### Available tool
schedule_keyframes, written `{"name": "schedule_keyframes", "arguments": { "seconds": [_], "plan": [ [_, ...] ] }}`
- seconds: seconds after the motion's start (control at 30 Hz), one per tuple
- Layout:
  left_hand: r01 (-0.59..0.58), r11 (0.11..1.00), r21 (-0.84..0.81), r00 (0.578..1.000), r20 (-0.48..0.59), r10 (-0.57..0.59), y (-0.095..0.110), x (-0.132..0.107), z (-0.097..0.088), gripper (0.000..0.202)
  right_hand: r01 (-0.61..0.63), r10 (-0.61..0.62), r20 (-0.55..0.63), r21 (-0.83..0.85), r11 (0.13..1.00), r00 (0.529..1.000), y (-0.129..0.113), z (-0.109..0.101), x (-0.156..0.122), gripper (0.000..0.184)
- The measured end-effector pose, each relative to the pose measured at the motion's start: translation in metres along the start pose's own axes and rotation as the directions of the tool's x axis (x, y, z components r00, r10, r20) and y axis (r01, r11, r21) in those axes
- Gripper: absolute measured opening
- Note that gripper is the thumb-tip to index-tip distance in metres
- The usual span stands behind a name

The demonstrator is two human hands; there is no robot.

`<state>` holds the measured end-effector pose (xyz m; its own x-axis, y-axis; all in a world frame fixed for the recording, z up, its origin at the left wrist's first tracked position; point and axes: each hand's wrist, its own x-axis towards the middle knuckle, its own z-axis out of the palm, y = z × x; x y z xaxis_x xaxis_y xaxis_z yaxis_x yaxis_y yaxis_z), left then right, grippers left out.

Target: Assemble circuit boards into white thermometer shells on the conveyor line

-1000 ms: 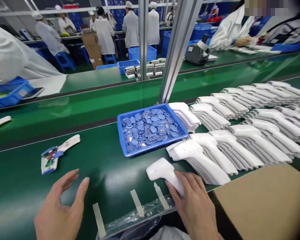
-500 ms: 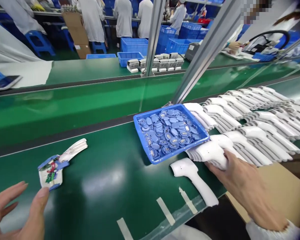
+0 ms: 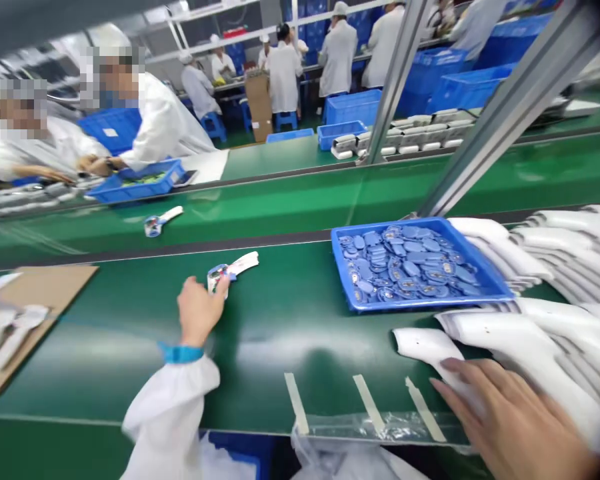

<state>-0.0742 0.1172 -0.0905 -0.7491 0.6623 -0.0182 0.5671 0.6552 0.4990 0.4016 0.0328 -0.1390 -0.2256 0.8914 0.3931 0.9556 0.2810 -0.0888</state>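
My left hand reaches across the green belt, its fingertips closed on the lower end of a white handle-shaped piece with a blue printed part. My right hand lies at the lower right over a white plastic thermometer-style housing, fingers spread across it. This housing sits at the front of stacked white housings. A blue tray of small blue-and-metal parts stands on the belt between my hands, nearer the right one. My right hand is blurred, and it hides part of the housing.
A cardboard sheet with white pieces lies on the belt at the left. Tape strips and clear plastic line the near edge. An aluminium upright rises behind the tray. Across a second belt, co-workers handle a blue tray.
The view has swung left. My left hand has moved forward from the near edge onto the white-and-blue piece. My right hand has come back from the stack's upper part to a housing at its front.
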Motion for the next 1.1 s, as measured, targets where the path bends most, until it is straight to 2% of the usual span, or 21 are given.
{"name": "schedule_keyframes", "arguments": {
  "seconds": [0.1,0.17,0.23,0.33,0.47,0.53,0.67,0.8,0.9,0.93,0.97,1.03,1.1],
  "plan": [
    [0.093,0.992,-0.081,0.994,0.074,-0.087,0.017,0.012,0.004,0.056,0.118,-0.123,-0.103,-0.052,0.992,0.987,0.002,0.011,0.007,0.047],
    [0.117,0.974,-0.194,0.985,0.149,-0.089,0.027,0.015,0.0,0.042,0.113,-0.114,-0.167,-0.016,0.993,0.979,0.003,0.009,0.014,0.045],
    [0.112,0.934,-0.338,0.976,0.213,-0.04,0.035,0.01,-0.005,0.037,0.117,-0.099,-0.174,0.095,0.989,0.98,-0.002,0.001,0.02,0.04],
    [0.089,0.843,-0.53,0.96,0.27,0.069,0.045,-0.018,-0.013,0.042,0.186,-0.139,-0.176,0.285,0.94,0.974,-0.018,-0.015,0.032,0.03],
    [0.061,0.749,-0.659,0.916,0.336,0.221,0.048,-0.086,-0.022,0.056,0.264,-0.188,-0.205,0.459,0.848,0.961,-0.046,-0.034,0.055,0.021],
    [0.033,0.742,-0.67,0.877,0.375,0.3,0.049,-0.123,-0.023,0.053,0.261,-0.195,-0.176,0.542,0.799,0.965,-0.062,-0.043,0.069,0.017],
    [-0.148,0.754,-0.64,0.752,0.423,0.506,0.053,-0.178,-0.016,0.026,0.224,-0.203,-0.107,0.642,0.734,0.973,-0.094,-0.048,0.094,0.018],
    [-0.225,0.761,-0.608,0.648,0.49,0.583,0.049,-0.199,-0.006,0.018,0.214,-0.272,-0.009,0.639,0.738,0.962,-0.112,-0.041,0.099,0.017],
    [-0.295,0.736,-0.609,0.557,0.517,0.65,0.041,-0.202,-0.004,0.015,0.222,-0.33,0.077,0.597,0.771,0.941,-0.115,-0.047,0.094,0.027],
    [-0.329,0.726,-0.604,0.545,0.506,0.668,0.038,-0.201,-0.004,0.015,0.231,-0.33,0.069,0.582,0.78,0.941,-0.116,-0.051,0.093,0.03],
    [-0.36,0.723,-0.59,0.559,0.483,0.673,0.034,-0.199,-0.004,0.016,0.234,-0.317,0.05,0.569,0.789,0.947,-0.116,-0.055,0.092,0.03],
    [-0.357,0.753,-0.552,0.656,0.425,0.623,0.029,-0.191,-0.004,0.018,0.198,-0.245,0.02,0.526,0.827,0.969,-0.117,-0.056,0.09,0.028],
    [-0.215,0.788,-0.578,0.756,0.413,0.509,0.024,-0.18,-0.003,0.02,0.145,-0.168,0.018,0.419,0.896,0.986,-0.119,-0.044,0.087,0.028]
  ]
}}
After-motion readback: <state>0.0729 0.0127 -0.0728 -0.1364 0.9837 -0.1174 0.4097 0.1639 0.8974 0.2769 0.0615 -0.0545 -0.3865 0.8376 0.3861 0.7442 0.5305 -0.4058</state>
